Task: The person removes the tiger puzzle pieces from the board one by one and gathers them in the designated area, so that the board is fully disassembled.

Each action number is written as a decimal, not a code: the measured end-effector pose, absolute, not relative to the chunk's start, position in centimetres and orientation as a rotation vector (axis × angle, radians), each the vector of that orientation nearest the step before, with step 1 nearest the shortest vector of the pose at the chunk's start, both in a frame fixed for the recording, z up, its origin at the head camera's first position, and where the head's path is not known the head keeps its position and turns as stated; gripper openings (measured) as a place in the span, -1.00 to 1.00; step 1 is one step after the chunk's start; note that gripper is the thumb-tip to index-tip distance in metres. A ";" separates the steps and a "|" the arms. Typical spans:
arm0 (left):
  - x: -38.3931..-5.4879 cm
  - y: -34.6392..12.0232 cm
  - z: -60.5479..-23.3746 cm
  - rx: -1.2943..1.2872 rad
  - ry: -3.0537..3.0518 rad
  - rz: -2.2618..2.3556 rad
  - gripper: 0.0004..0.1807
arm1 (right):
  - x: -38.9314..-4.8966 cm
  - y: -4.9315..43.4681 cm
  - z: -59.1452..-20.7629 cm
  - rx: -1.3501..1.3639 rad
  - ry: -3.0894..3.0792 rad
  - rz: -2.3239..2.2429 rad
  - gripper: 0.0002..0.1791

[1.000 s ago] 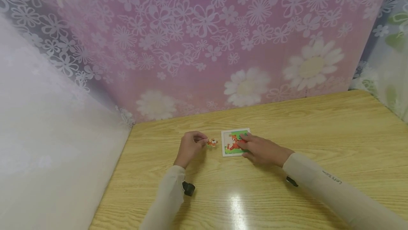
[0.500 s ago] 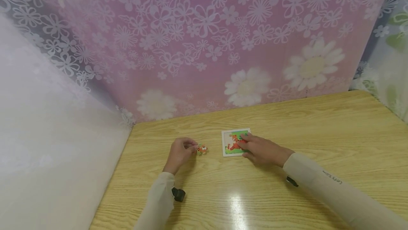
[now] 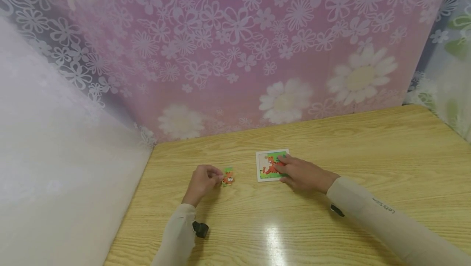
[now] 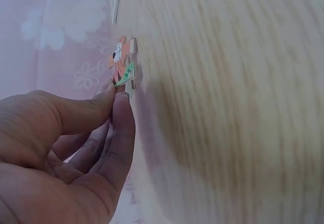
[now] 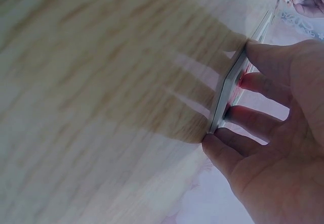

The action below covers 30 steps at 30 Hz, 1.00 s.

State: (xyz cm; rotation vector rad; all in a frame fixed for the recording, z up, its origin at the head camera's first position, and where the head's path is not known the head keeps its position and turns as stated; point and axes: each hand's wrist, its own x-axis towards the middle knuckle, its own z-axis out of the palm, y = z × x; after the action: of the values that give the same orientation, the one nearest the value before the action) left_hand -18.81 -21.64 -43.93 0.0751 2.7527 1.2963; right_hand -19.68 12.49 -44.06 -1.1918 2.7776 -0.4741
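Note:
In the head view my left hand (image 3: pixel 203 182) pinches a wooden jigsaw piece (image 3: pixel 228 179) with an orange tiger face and a bit of green. Thumb and fingertips hold the jigsaw piece (image 4: pixel 122 57) by its green edge in the left wrist view, just over the tabletop; whether more pieces lie behind it, I cannot tell. My right hand (image 3: pixel 304 174) holds the white-framed puzzle board (image 3: pixel 263 174) by its right part, thumb and an outer finger at the edges, other fingers on the picture. The board shows a tiger on green, with a pale bare patch upper left. The right hand covers its right part.
Both hands work over a wood-grain table (image 3: pixel 368 155). A pink floral backdrop (image 3: pixel 235 73) rises behind its far edge, and a pale sheet (image 3: pixel 66 155) hangs at the left. Each wrist carries a small black camera.
My left hand has drawn back to the left and nearer with the jigsaw piece, away from the puzzle board, and the piece has turned. The right hand and board stay in place.

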 end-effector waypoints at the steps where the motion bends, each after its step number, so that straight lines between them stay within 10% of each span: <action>1: -18.8 -21.7 -43.9 0.074 2.748 1.294 -0.95 | -19.7 12.5 -44.1 -1.187 2.776 -0.476 -0.50; 30: -18.9 -21.4 -43.7 0.083 2.709 1.228 -0.94 | -19.6 12.5 -44.1 -1.208 2.764 -0.520 -0.50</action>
State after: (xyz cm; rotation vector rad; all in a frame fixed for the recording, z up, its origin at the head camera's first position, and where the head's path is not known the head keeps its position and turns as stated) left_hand -18.89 -21.39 -43.73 0.0833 2.7086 1.2281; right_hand -19.58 12.53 -44.13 -1.2084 2.7645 -0.5195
